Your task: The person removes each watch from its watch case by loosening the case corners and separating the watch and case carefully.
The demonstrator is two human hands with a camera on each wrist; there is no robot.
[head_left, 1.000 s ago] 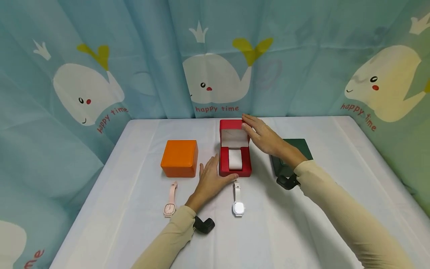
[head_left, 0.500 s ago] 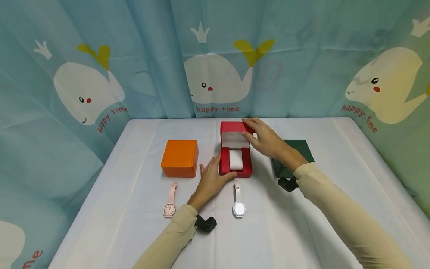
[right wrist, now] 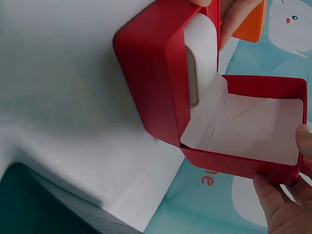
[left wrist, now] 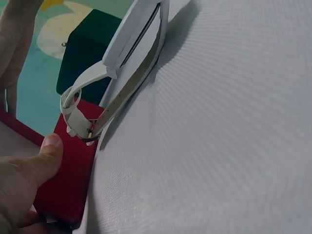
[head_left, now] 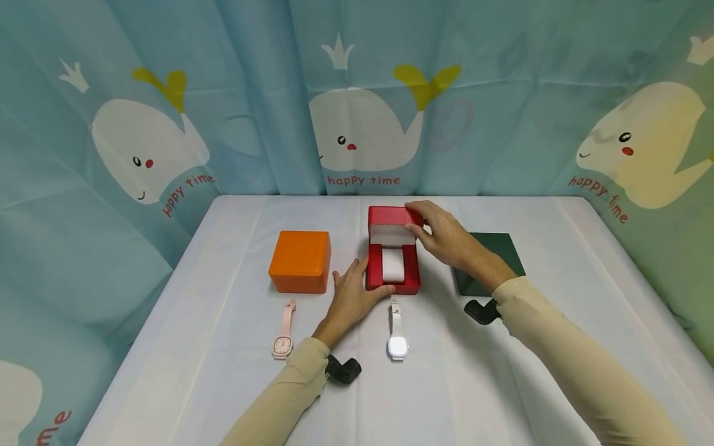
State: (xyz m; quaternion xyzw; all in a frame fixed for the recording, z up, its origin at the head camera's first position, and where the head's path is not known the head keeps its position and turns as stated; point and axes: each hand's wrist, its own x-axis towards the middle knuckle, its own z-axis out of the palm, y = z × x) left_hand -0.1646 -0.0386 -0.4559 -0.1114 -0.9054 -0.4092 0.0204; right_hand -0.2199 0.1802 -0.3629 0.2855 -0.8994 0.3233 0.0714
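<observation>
A red box (head_left: 414, 272) stands mid-table with its hinged lid (head_left: 390, 216) half raised and a white cushion (head_left: 393, 265) inside. My right hand (head_left: 440, 234) grips the lid's right corner, fingers on top and thumb on the white lining (right wrist: 243, 131). My left hand (head_left: 352, 292) rests flat on the table against the box's front left corner, and its thumb (left wrist: 36, 163) presses the red front wall (left wrist: 68, 180). A white watch (head_left: 396, 334) lies just in front of the box, strap towards it.
An orange closed box (head_left: 300, 269) sits left of the red one, with a pink watch (head_left: 283, 334) in front of it. A dark green box (head_left: 493, 257) lies to the right, partly under my right forearm. A whale-print curtain surrounds the white-clothed table (head_left: 223, 384).
My right hand went from lying flat behind the upright lid to gripping it, and the lid has tipped forward and down. My left hand stayed against the box.
</observation>
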